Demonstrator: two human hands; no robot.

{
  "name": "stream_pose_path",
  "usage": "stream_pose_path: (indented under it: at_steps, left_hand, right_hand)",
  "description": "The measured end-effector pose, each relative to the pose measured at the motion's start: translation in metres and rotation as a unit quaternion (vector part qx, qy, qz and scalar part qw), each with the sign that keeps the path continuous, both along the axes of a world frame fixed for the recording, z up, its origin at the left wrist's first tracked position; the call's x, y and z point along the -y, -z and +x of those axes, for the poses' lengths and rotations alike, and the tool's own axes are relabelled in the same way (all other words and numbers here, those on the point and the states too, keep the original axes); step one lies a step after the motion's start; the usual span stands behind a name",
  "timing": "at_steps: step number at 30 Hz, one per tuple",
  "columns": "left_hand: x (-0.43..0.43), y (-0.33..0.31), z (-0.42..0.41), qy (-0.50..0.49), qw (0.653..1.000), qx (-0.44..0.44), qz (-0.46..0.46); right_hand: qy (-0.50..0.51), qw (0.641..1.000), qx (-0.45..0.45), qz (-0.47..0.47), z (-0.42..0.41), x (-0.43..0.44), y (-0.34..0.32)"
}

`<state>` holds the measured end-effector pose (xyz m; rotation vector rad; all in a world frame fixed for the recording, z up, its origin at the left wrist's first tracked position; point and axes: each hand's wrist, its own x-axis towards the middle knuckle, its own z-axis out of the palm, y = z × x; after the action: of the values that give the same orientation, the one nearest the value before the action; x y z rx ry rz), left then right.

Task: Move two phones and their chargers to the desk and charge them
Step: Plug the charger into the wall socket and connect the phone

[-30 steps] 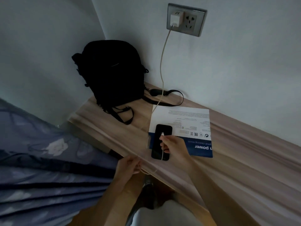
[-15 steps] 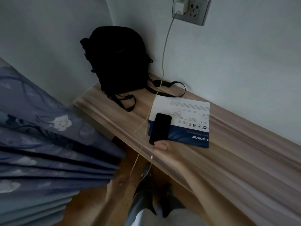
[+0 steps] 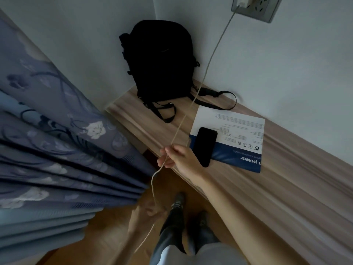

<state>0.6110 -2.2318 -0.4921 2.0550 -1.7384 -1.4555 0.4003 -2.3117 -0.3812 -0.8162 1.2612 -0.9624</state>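
Note:
A black phone (image 3: pixel 205 146) lies face up on a blue-and-white booklet (image 3: pixel 236 136) near the front edge of the wooden desk (image 3: pixel 286 178). A white charger plug (image 3: pixel 242 1) sits in the wall socket (image 3: pixel 257 8) at the top. Its pale cable (image 3: pixel 208 64) runs down across the desk edge. My right hand (image 3: pixel 177 156) pinches the cable just left of the phone. Lower down, over the floor, my left hand (image 3: pixel 148 212) holds the same cable. The cable's free end is not plugged into the phone. No second phone is visible.
A black backpack (image 3: pixel 160 62) stands in the desk's back corner, straps (image 3: pixel 215 100) trailing toward the booklet. A blue floral curtain or bedding (image 3: pixel 57 150) fills the left side. My feet (image 3: pixel 179 205) stand on the wooden floor below the desk.
The cable end came off the phone. My right hand left the phone and slid left to grip the cable; my left hand dropped lower along it. The view tilted down and left.

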Motion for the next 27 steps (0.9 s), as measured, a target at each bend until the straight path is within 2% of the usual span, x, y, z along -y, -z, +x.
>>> stream_pose_path:
  at_steps: [3, 5, 7, 11, 15, 18, 22, 24, 27]
  left_hand:
    - [0.032, -0.034, -0.019, -0.053, 0.983, -0.143, -0.098]
    - [0.045, -0.068, -0.031, -0.034, 0.962, -0.223, -0.152]
    - [0.067, -0.092, -0.047, 0.007, 0.947, -0.263, -0.184]
    - [0.093, -0.104, -0.065, 0.141, 0.941, -0.226, -0.210]
    - [0.108, -0.097, -0.065, 0.220, 0.949, -0.182, -0.136]
    - [0.115, -0.099, -0.071, 0.164, 0.948, -0.242, -0.125]
    - [0.131, -0.113, -0.080, 0.057, 0.935, -0.328, -0.122]
    - [0.142, -0.120, -0.085, -0.010, 0.929, -0.357, -0.099]
    - [0.159, -0.125, -0.084, -0.093, 0.921, -0.367, -0.092]
  right_hand:
    - [-0.015, 0.999, -0.028, -0.023, 0.000, -0.006, 0.000]
    - [-0.015, 0.999, -0.038, -0.028, -0.001, -0.009, 0.003]
    - [-0.009, 0.997, -0.065, -0.031, -0.002, -0.012, 0.006]
    - [0.023, 0.995, -0.083, -0.059, -0.013, -0.012, 0.006]
    - [0.068, 0.991, -0.067, -0.091, -0.034, -0.004, -0.002]
    - [0.047, 0.990, -0.104, -0.085, -0.044, -0.001, -0.005]
    - [-0.065, 0.996, 0.027, -0.055, -0.033, -0.019, 0.001]
    - [-0.094, 0.995, -0.033, -0.014, -0.024, -0.028, 0.010]
    - [-0.114, 0.983, -0.141, -0.008, -0.026, -0.045, 0.028]
